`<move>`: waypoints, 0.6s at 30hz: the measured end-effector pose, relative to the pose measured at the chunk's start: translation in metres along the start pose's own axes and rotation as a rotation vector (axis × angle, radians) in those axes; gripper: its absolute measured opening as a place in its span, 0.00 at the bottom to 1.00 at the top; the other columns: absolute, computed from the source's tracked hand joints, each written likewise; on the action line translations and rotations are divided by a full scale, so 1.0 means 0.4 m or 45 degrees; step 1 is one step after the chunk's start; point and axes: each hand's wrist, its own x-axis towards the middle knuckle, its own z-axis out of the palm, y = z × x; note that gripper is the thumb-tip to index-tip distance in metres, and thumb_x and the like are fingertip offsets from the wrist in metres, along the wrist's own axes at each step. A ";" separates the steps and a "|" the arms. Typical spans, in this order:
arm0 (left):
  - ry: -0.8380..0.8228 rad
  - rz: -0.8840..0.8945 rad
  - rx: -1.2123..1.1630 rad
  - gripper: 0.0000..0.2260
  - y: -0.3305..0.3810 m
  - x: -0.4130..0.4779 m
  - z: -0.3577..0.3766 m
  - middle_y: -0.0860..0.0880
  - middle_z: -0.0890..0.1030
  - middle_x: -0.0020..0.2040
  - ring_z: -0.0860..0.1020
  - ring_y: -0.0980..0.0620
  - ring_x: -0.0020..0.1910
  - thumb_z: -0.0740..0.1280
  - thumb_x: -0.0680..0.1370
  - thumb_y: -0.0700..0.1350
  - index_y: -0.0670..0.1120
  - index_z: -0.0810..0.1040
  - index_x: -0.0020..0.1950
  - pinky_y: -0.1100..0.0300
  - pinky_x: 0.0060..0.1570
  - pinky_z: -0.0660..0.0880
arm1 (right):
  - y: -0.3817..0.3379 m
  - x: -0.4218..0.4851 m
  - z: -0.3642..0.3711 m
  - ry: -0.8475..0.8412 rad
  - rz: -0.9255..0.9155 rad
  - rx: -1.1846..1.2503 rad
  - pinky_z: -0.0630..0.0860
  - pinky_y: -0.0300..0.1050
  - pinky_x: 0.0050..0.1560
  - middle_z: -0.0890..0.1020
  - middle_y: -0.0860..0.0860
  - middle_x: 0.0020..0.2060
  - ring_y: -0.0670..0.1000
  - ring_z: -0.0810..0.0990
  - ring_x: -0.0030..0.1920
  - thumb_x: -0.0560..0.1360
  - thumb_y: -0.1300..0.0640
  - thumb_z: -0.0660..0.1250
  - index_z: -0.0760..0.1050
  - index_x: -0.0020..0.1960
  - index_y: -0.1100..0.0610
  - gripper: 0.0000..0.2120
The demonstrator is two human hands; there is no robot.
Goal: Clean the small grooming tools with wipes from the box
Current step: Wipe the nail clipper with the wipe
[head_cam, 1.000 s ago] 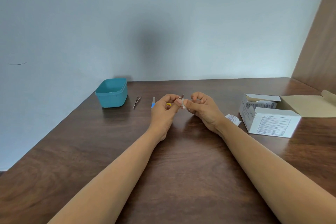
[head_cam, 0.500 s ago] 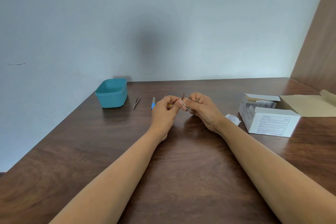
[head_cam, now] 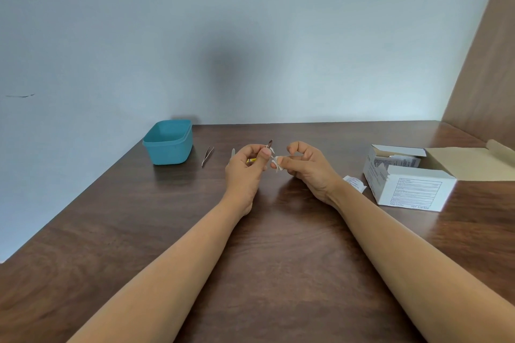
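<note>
My left hand (head_cam: 245, 170) pinches a small metal grooming tool (head_cam: 270, 146) whose tip points up and away; a bit of yellow shows under the fingers. My right hand (head_cam: 306, 167) pinches a small white wipe (head_cam: 279, 163) against the tool's lower end. Both hands hover just above the dark wooden table (head_cam: 264, 245). A pair of tweezers (head_cam: 208, 156) lies on the table to the left, and a thin blue-handled tool (head_cam: 233, 152) lies partly hidden behind my left hand. The open white box of wipes (head_cam: 409, 186) stands at the right.
A teal plastic tub (head_cam: 168, 142) sits at the back left near the wall. A torn wipe wrapper (head_cam: 354, 183) lies between my right wrist and the box. The box's brown lid flap (head_cam: 473, 161) lies open to the right. A wooden panel (head_cam: 485, 64) rises at the far right.
My hands have drawn slightly apart. The wipe has slid down along the tool toward its near end, so more of the metal tip shows above my left thumb.
</note>
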 end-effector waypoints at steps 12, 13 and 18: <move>-0.188 0.086 0.133 0.05 0.003 -0.010 0.002 0.59 0.82 0.33 0.73 0.61 0.36 0.68 0.77 0.43 0.46 0.80 0.41 0.74 0.39 0.69 | 0.002 0.004 0.005 0.051 -0.037 0.047 0.71 0.35 0.34 0.79 0.50 0.30 0.44 0.79 0.31 0.76 0.62 0.67 0.65 0.37 0.55 0.13; -0.187 0.089 0.138 0.06 0.003 -0.010 0.002 0.59 0.82 0.34 0.73 0.61 0.36 0.68 0.77 0.43 0.46 0.80 0.41 0.74 0.39 0.69 | 0.003 0.004 0.005 0.051 -0.035 0.046 0.71 0.35 0.34 0.79 0.50 0.30 0.44 0.79 0.31 0.76 0.62 0.67 0.65 0.37 0.55 0.13; -0.154 0.075 0.186 0.05 0.003 -0.011 0.004 0.60 0.81 0.33 0.72 0.60 0.37 0.68 0.78 0.44 0.46 0.81 0.43 0.74 0.39 0.68 | 0.003 0.004 0.005 0.037 -0.027 0.003 0.70 0.34 0.33 0.78 0.50 0.29 0.44 0.79 0.32 0.77 0.63 0.66 0.64 0.36 0.55 0.14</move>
